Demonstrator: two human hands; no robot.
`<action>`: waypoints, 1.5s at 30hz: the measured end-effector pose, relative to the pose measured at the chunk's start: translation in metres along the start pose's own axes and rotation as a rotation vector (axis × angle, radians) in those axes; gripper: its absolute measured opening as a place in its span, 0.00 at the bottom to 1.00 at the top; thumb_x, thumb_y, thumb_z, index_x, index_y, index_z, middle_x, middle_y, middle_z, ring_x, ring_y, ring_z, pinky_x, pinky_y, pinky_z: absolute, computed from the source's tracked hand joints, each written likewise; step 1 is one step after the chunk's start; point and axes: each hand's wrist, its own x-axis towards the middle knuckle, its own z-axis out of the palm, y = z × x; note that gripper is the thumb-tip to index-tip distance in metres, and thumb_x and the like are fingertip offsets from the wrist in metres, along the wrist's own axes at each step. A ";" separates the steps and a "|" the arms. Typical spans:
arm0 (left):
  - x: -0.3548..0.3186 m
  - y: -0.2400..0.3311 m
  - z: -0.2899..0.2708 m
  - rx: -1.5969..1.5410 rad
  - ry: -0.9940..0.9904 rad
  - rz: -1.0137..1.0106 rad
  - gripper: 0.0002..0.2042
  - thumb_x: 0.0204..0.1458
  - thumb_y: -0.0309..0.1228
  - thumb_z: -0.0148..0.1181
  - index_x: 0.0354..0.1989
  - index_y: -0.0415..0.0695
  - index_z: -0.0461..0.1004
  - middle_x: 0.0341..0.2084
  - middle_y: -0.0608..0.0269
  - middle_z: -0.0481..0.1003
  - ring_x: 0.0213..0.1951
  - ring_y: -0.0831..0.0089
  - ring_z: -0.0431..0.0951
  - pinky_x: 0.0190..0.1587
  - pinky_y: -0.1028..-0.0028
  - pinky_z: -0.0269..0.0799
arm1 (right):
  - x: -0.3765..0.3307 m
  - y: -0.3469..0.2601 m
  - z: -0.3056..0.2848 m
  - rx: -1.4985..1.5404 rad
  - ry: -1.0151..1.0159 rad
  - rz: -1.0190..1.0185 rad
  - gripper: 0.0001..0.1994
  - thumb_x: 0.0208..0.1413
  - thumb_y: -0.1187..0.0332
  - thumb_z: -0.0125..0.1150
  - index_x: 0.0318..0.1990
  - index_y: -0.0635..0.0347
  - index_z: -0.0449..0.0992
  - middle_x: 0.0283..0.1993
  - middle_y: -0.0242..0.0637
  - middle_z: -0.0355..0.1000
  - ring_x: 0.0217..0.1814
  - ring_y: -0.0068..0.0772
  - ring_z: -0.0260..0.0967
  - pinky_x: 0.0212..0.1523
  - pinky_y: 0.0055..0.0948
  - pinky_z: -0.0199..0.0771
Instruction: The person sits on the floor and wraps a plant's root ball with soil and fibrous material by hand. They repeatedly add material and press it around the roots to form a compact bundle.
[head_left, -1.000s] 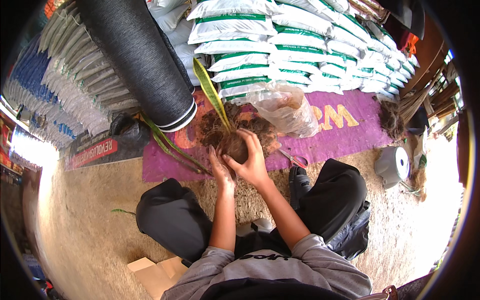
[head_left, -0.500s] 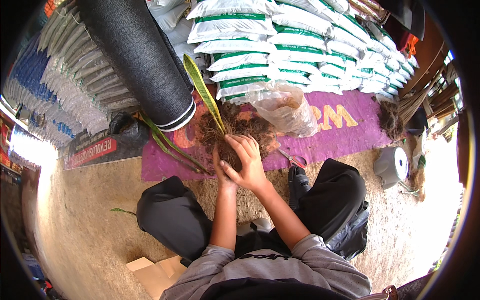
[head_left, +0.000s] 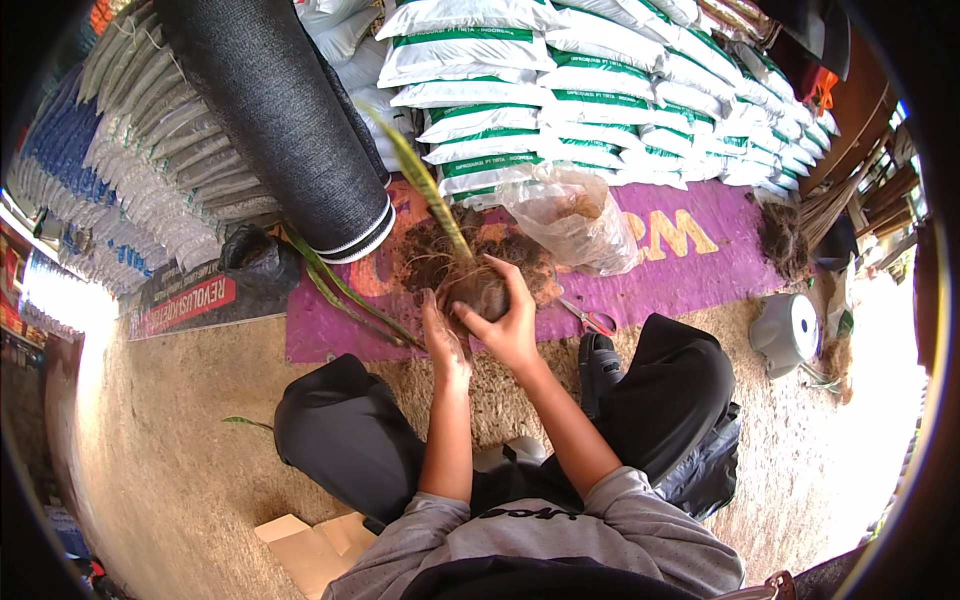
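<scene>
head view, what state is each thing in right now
left hand: pressed on the root ball
right hand: cupped around the root ball
root ball: bare, held off the mat
leaf: upright, tilted left
plastic bag: open, slumped on the mat
scissors: lying flat, unheld
mesh roll: rolled up

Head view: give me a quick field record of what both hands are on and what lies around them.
left hand: pressed to the left side of the root ball, fingers spread
right hand: cupped around the root ball's right side
root ball: brown, fibrous, held above the purple mat
leaf: long, green-yellow, rising from the root ball
purple mat: on the sandy ground
plastic bag: clear, holding soil, behind the hands
scissors: on the mat, right of the hands
black mesh roll: leaning at left
stacked sacks: white and green, behind
</scene>
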 end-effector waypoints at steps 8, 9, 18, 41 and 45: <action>0.003 -0.006 -0.004 -0.262 -0.114 -0.142 0.23 0.57 0.47 0.43 0.51 0.39 0.65 0.44 0.57 0.70 0.46 0.66 0.71 0.51 0.67 0.66 | -0.010 -0.001 0.003 -0.172 -0.108 -0.052 0.36 0.46 0.56 0.61 0.60 0.65 0.57 0.59 0.51 0.57 0.63 0.52 0.53 0.63 0.52 0.42; 0.001 -0.006 -0.002 -0.158 -0.105 -0.080 0.23 0.57 0.46 0.43 0.51 0.40 0.65 0.45 0.58 0.70 0.46 0.67 0.71 0.51 0.67 0.65 | -0.011 0.000 0.003 -0.206 -0.130 -0.048 0.37 0.47 0.54 0.59 0.61 0.65 0.54 0.61 0.51 0.54 0.65 0.53 0.49 0.64 0.55 0.37; 0.023 -0.024 -0.042 -0.385 -0.236 -0.209 0.22 0.59 0.45 0.37 0.48 0.41 0.69 0.44 0.58 0.72 0.45 0.67 0.72 0.50 0.68 0.66 | -0.010 -0.017 0.002 -0.518 -0.218 -0.155 0.38 0.55 0.48 0.47 0.65 0.64 0.45 0.69 0.48 0.41 0.71 0.54 0.34 0.64 0.62 0.23; 0.069 -0.011 -0.128 -0.102 0.405 -0.098 0.19 0.50 0.43 0.53 0.43 0.41 0.71 0.37 0.60 0.75 0.38 0.65 0.76 0.42 0.66 0.73 | -0.048 0.186 0.036 0.285 -0.072 0.903 0.17 0.55 0.63 0.53 0.48 0.65 0.70 0.47 0.43 0.69 0.49 0.37 0.67 0.49 0.32 0.66; 0.080 -0.023 -0.122 -0.113 0.508 -0.118 0.19 0.50 0.43 0.52 0.43 0.40 0.71 0.37 0.58 0.75 0.38 0.64 0.76 0.42 0.64 0.74 | -0.042 0.237 0.044 0.202 0.169 0.995 0.16 0.51 0.66 0.56 0.45 0.67 0.71 0.36 0.42 0.73 0.43 0.35 0.70 0.45 0.33 0.67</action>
